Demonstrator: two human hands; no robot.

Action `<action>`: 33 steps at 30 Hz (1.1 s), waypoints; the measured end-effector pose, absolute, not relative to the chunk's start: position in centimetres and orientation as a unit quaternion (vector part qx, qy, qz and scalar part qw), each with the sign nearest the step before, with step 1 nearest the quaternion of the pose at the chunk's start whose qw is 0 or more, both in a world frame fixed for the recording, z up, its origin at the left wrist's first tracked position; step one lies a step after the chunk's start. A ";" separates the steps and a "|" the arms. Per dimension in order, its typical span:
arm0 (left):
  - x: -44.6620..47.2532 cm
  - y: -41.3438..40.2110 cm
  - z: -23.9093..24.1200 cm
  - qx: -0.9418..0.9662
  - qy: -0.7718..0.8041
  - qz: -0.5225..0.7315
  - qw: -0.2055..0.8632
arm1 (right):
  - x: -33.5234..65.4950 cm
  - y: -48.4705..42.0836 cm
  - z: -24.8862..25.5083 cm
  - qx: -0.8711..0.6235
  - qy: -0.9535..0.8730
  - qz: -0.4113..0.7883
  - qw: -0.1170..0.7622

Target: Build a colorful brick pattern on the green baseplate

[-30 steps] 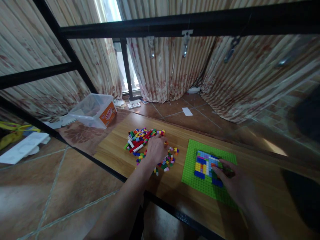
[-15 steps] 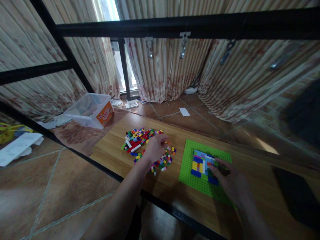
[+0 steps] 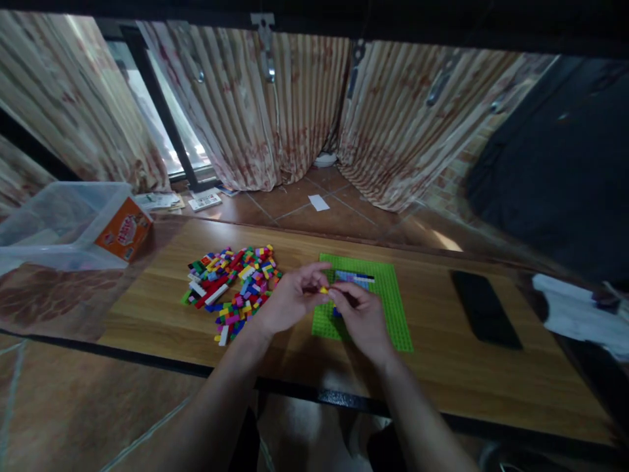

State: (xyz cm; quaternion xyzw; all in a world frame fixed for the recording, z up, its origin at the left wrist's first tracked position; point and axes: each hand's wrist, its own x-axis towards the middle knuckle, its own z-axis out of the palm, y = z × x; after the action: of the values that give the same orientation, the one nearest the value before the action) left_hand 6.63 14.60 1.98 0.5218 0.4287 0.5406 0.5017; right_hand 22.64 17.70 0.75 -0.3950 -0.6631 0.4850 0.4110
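Note:
My left hand [image 3: 289,298] and my right hand [image 3: 362,318] meet above the left part of a green studded baseplate [image 3: 392,305]. Between their fingertips is a small yellow toy brick [image 3: 324,290], with the thumb and fingers of each hand pinched on it. Below and behind the fingers, a flat patch of joined bricks [image 3: 351,278] in light blue, white and dark blue sits on the plate; my right hand hides much of it. To the left of my left hand lies a loose pile of colourful bricks [image 3: 246,275], with long red and white pieces among them.
The wooden table [image 3: 162,321] has a dark front edge. A black phone-like slab [image 3: 485,309] lies right of the plate. At the left stands a clear plastic box [image 3: 69,223] with an orange label. White cloth or paper [image 3: 580,314] lies at the far right.
My left hand has left the brick pile and come right to meet my right hand over the plate, a yellow brick now between them. The camera view has turned to the right.

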 end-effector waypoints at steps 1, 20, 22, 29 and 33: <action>6.8 14.5 2.1 0.523 0.430 0.539 0.502 | 22.5 17.6 0.8 -0.396 -0.651 0.498 0.414; 8.8 14.7 2.3 0.231 0.423 0.672 0.562 | 20.3 16.7 2.0 -0.370 -0.412 0.706 0.441; 9.0 14.6 2.5 0.268 0.448 0.657 0.544 | 20.1 16.9 1.7 -0.383 -0.425 0.679 0.460; 7.6 14.5 3.1 0.384 0.526 0.563 0.509 | 20.7 17.5 1.7 -0.402 -0.470 0.661 0.425; 7.4 14.4 3.0 0.373 0.512 0.558 0.535 | 20.9 17.5 2.0 -0.381 -0.472 0.687 0.400</action>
State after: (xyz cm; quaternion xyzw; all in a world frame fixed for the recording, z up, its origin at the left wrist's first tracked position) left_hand 7.40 14.39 3.02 0.3733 0.5124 0.5582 0.5353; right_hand 20.93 17.52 2.01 -0.3812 -0.4721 0.6870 0.3997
